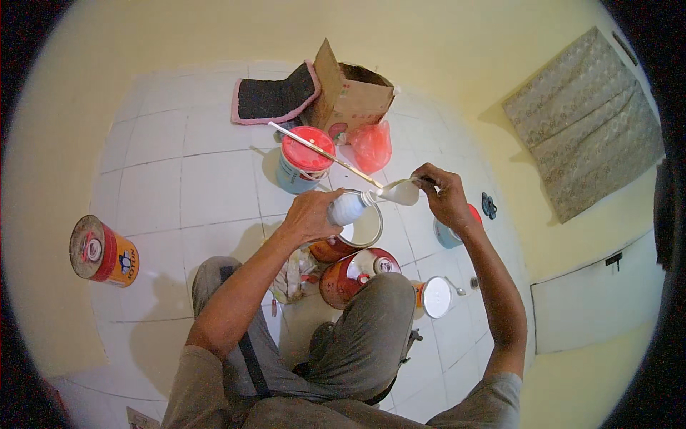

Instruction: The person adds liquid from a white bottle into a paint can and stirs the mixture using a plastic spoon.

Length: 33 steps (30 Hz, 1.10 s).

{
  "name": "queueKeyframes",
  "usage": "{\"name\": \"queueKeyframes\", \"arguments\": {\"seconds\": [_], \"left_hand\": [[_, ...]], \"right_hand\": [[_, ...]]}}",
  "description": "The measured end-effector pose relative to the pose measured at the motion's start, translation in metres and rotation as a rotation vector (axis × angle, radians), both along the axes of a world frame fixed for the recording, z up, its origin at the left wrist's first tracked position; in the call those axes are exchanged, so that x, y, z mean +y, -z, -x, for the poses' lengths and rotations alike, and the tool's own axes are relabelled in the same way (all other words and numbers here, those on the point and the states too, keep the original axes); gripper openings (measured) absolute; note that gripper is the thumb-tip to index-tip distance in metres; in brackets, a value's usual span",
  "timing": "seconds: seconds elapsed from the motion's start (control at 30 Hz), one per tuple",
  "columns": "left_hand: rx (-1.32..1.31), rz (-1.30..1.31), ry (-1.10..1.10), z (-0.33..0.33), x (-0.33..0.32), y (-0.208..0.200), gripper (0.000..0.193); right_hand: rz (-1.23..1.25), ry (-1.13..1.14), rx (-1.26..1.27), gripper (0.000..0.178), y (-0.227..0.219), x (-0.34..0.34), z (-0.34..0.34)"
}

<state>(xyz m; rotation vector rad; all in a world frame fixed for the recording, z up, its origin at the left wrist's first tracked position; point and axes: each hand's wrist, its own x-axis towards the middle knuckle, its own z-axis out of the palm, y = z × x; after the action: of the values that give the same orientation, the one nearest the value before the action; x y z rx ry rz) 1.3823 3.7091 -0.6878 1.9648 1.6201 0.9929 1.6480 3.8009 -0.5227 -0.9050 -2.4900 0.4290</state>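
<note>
My left hand (311,217) is wrapped around a white plastic bottle (347,209), tilted with its neck to the right. With pinched fingers my right hand (444,191) grips the rim of a small white cup-like piece (402,192), its narrow side at the bottle's mouth. Whether anything flows between them cannot be made out. Below both hands stands an open paint can (364,232) with white inside, partly hidden by the bottle and left hand. A long thin stick (321,151) slants from above the red-lidded bucket (304,159) toward the white piece.
A red can (350,275) stands by my knee, beside a crumpled plastic bag (294,279). At right are a white-topped can (436,297) and another bucket (449,236); an orange can (107,252) stands far left. Behind are a cardboard box (364,106), dark mat (275,94) and pink bag (373,146).
</note>
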Motion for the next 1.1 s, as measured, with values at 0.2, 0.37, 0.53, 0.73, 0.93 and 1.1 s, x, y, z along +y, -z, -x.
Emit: {"name": "queueKeyframes", "arguments": {"seconds": [0.2, 0.37, 0.53, 0.73, 0.93, 1.1], "left_hand": [[0.025, -0.004, -0.010, -0.001, 0.002, 0.005, 0.091], [-0.007, -0.033, -0.002, 0.000, 0.003, 0.007, 0.092], [-0.004, 0.030, 0.032, 0.001, 0.001, -0.004, 0.093], [0.013, 0.044, 0.040, 0.002, 0.000, -0.006, 0.093], [0.039, -0.007, 0.017, -0.001, 0.003, 0.003, 0.094], [0.028, 0.009, 0.036, 0.001, 0.001, -0.003, 0.094]], "right_hand": [[-0.048, -0.041, -0.069, 0.009, -0.007, 0.000, 0.006], [-0.086, -0.101, -0.101, 0.011, -0.014, 0.002, 0.010], [-0.103, -0.123, -0.160, 0.014, -0.019, 0.001, 0.013], [-0.118, -0.149, -0.192, 0.013, -0.029, -0.002, 0.019], [-0.130, -0.187, -0.246, 0.016, -0.038, -0.005, 0.023], [-0.123, -0.200, -0.297, 0.018, -0.041, -0.004, 0.026]]}}
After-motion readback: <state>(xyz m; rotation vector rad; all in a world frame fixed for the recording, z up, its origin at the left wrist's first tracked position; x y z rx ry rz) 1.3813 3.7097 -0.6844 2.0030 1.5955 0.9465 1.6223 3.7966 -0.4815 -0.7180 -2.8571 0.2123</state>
